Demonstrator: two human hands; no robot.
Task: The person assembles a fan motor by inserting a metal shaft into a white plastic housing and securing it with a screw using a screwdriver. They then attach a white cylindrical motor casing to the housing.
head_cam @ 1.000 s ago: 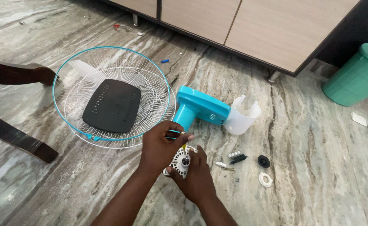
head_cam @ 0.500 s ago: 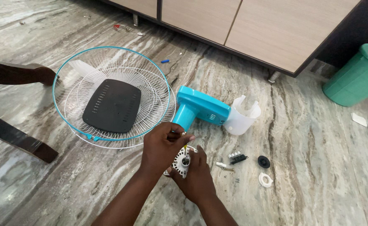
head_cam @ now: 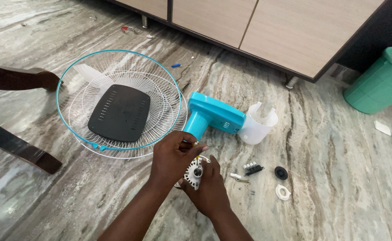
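Gripping a white motor (head_cam: 193, 175) low at centre, the right hand (head_cam: 211, 189) cradles it while the left hand (head_cam: 173, 156) fingers pinch a small tool on top. Blue housing (head_cam: 213, 117) lies at 12 o'clock; loosening seems under way, needing steady alignment.

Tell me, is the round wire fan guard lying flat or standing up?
Lying flat: the wire fan guard rests on the marble floor, black panel inside.

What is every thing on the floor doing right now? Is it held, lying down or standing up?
left hand: grips a thin tool over the motor part
right hand: holds the motor part
motor part: held, off the fan
teal fan housing: lying on floor
fan grilles: lying flat, black cover inside
green bucket: upright
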